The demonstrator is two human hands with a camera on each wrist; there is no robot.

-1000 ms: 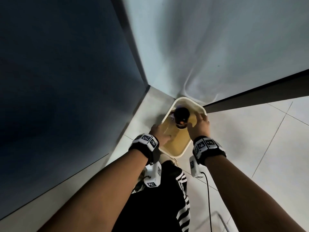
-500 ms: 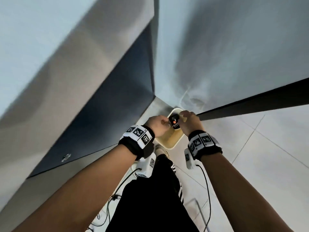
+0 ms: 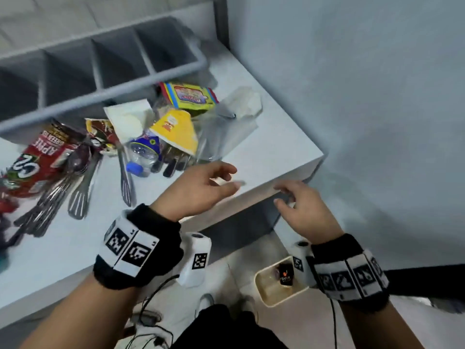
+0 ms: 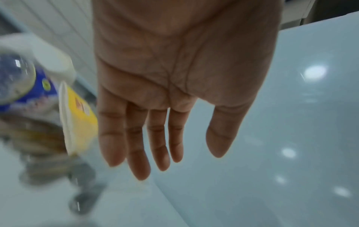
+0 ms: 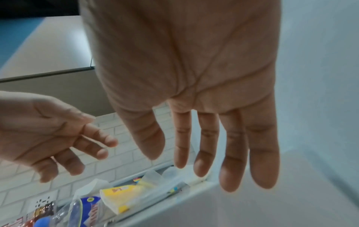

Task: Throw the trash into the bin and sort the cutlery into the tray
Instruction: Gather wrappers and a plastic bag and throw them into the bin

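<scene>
Both hands are empty, each grip slack with fingers spread. The left hand [image 3: 198,190] hovers over the near right part of the counter [image 3: 274,144]; the right hand [image 3: 305,210] hangs just past its right edge. On the floor below, the bin [image 3: 270,297] holds a dark cup [image 3: 285,274]. Wrappers, a plastic bottle [image 3: 143,152] and loose cutlery [image 3: 75,187] lie left on the counter, near the grey tray [image 3: 105,94].

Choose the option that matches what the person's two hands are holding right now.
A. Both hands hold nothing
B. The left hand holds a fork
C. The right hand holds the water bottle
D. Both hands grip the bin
A: the left hand and the right hand both show bare palms with straight, relaxed fingers, and nothing lies between them.
</scene>
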